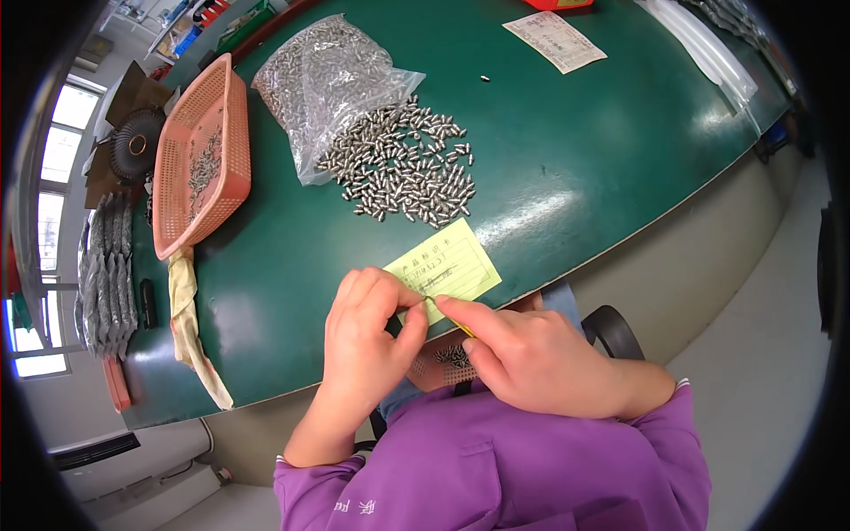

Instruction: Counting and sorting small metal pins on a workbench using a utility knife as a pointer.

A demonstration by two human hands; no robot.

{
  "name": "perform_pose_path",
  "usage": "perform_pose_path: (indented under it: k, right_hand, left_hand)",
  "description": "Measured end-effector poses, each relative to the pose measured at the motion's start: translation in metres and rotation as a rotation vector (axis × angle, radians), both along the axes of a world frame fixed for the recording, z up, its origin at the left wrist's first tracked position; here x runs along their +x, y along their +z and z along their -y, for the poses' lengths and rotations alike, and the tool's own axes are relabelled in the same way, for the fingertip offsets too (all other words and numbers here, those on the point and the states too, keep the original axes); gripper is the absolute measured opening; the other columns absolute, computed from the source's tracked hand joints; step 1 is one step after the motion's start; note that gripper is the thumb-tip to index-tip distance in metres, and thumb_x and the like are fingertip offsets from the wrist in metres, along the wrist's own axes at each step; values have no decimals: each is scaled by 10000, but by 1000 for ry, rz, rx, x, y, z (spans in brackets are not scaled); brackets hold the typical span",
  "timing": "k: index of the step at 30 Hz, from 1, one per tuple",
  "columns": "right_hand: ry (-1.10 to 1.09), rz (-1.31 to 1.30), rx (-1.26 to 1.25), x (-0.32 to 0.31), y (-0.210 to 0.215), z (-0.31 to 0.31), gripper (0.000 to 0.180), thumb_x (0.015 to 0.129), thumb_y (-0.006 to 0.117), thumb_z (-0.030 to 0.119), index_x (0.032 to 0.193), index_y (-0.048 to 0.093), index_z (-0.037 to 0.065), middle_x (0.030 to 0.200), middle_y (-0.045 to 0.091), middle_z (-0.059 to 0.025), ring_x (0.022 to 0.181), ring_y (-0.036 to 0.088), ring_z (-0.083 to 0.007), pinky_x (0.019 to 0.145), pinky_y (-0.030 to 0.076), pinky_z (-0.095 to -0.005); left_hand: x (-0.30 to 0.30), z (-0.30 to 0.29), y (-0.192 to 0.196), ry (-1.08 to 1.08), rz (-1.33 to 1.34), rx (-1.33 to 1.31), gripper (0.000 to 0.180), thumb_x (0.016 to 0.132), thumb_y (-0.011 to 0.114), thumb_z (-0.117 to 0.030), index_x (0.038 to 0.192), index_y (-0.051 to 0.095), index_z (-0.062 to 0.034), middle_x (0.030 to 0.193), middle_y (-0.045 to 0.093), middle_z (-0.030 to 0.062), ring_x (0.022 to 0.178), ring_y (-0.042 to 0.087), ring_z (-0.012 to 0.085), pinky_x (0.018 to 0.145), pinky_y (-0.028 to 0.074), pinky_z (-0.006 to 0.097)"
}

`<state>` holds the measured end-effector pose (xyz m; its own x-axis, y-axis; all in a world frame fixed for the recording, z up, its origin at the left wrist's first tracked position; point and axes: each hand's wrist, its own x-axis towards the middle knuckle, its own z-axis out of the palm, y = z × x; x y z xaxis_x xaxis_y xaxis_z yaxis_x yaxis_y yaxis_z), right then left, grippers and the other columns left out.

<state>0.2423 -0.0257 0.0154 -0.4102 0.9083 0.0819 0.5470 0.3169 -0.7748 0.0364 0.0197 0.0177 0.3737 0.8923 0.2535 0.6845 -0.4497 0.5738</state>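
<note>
At the table's near edge my two hands meet fingertip to fingertip. The thumb and index finger of my left hand (367, 327) are pinched together, and what lies between them is too small to make out. My right hand (531, 350) closes around a thin yellow tool (465, 330), mostly hidden by the fingers. Under the fingertips lies a yellow paper card (465, 252) with handwriting on it. Beyond the card spreads a heap of small pointed metal pieces (407, 173). They spill from a clear plastic bag (341, 66) full of the same pieces.
A pink plastic basket (235, 133) with metal pieces stands left on the green table (567, 177), beside a cloth strip (186, 310). Filled bags (106, 274) and a black marker (148, 303) lie farther left. A paper slip (558, 40) and plastic sleeves (699, 44) are at the back.
</note>
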Motion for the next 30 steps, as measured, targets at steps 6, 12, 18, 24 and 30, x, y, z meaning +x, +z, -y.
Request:
perform_pose_path:
  k: [6,12,18,24,30]
  right_hand:
    - [4,-8,31,0,-2,0,485,899,626,50,1380,566,63,936,723,-149,740,709,-319,690,582,-426]
    - [71,102,27,2,9,-5,490,895,626,44,1380,561,58,880,710,-141,711,695,-325,679,570,-432]
    - [13,64,29,0,5,-1,471,895,623,43,1363,575,59,873,716,-133,724,700,-327,762,564,-439]
    - [-32,-17,52,-1,-3,3,446,894,623,45,1339,600,63,901,728,-128,734,706,-311,858,552,-439]
    - [-9,-25,29,-1,-3,1,469,890,627,41,1356,588,68,889,722,-118,738,704,-307,834,549,-423]
  left_hand:
    - [0,-1,-1,1,22,1,152,737,729,11,789,600,-51,833,602,84,787,573,294,690,482,402]
    - [0,-3,1,-5,26,-25,140,742,723,7,778,599,-46,814,605,75,782,569,292,687,483,397]
    - [-1,-1,0,16,31,-34,126,745,720,1,782,609,-47,812,612,73,782,570,290,685,485,395]
    - [0,0,-1,19,27,-33,126,744,719,3,783,611,-49,817,613,73,782,571,290,689,484,395]
    - [1,-1,1,13,31,-44,130,742,719,9,778,608,-48,813,612,72,771,561,289,681,475,394]
